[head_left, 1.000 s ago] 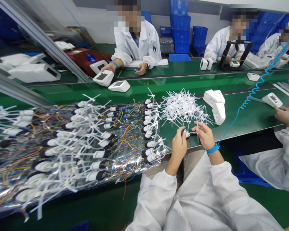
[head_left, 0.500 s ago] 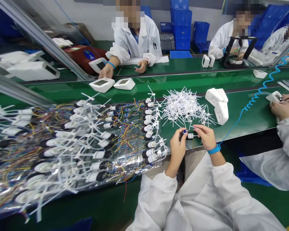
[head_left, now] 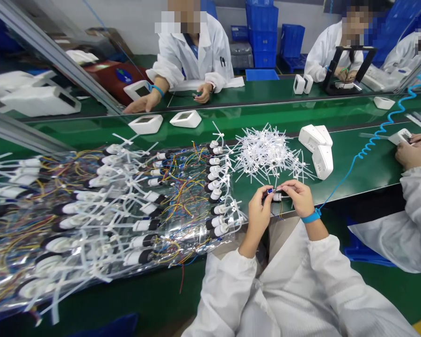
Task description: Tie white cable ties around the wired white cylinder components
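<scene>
My left hand [head_left: 259, 208] pinches a small blue part [head_left: 270, 191] between thumb and fingertips, near the bench's front edge. Close to its right, my right hand [head_left: 299, 199] is closed, its fingertips meeting beside the blue part; what they hold is too small to name. Between and below the fingertips sits a small white cylinder [head_left: 277, 197] with thin wires [head_left: 281, 209] hanging under it. A blue wristband [head_left: 311, 216] with a coiled cord is on my right wrist. Just beyond my hands lies a pile of white tube pieces [head_left: 264, 152].
Rows of white-and-black parts [head_left: 147, 226] with coloured wires lie on plastic film at the left. White housings [head_left: 323, 161] stand beyond my right hand. White devices [head_left: 185, 119] lie on the green belt [head_left: 228, 118]. Co-workers sit opposite; another person's hands [head_left: 411, 154] work at the right.
My right fingertips have moved slightly left, closer to the blue part. Across the belt, a person's hand has moved left off a white device, and the two devices on the belt stand farther apart.
</scene>
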Available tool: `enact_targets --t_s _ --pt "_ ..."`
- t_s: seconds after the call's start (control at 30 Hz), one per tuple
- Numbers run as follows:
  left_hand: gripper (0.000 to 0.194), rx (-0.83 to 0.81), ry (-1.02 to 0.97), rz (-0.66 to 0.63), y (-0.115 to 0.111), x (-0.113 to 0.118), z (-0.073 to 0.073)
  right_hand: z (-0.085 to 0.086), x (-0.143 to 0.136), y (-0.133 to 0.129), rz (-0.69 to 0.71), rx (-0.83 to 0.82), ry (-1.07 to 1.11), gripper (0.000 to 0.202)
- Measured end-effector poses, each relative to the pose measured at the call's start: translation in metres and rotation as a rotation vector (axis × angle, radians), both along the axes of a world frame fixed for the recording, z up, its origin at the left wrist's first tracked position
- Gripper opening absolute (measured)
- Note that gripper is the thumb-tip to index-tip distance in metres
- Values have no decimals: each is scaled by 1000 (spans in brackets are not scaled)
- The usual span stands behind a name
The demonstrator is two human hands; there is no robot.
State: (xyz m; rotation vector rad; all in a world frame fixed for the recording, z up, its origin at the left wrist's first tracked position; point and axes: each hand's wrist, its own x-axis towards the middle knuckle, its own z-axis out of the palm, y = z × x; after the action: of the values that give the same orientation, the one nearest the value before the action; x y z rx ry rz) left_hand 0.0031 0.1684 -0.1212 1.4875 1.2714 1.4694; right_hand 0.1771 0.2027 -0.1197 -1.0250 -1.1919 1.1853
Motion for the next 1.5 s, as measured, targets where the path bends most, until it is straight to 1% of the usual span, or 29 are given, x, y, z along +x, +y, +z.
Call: enact_targets --t_s 0.2,0.33,0.43,0.6,0.8,0.9,1.13,1.3,1.5 --pt "17 6 33 -14 -1 0 2 -1 -1 0 -32 -15 -2 27" --pt "17 9 36 -11 -2 1 1 0 -1 -1 -21 -23 -32 30" --pt "17 7 32 -7 -1 1 0 0 -1 -2 -4 -21 -52 29" --pt "16 -11 31 -7 -1 2 0 2 -1 -4 -31 4 -119 31" --pt "17 -9 47 -7 -2 1 2 3 -3 -3 -72 13 -67 25" --pt "17 2 52 -16 -2 1 2 4 -2 -3 -56 23 -89 22" --pt "16 24 87 -26 -1 0 2 4 -1 -3 0 19 -110 25" --pt "15 56 145 -44 -2 0 3 4 0 -3 36 16 -90 19" --pt "16 108 192 -16 -3 1 0 5 2 -2 59 3 -112 23"
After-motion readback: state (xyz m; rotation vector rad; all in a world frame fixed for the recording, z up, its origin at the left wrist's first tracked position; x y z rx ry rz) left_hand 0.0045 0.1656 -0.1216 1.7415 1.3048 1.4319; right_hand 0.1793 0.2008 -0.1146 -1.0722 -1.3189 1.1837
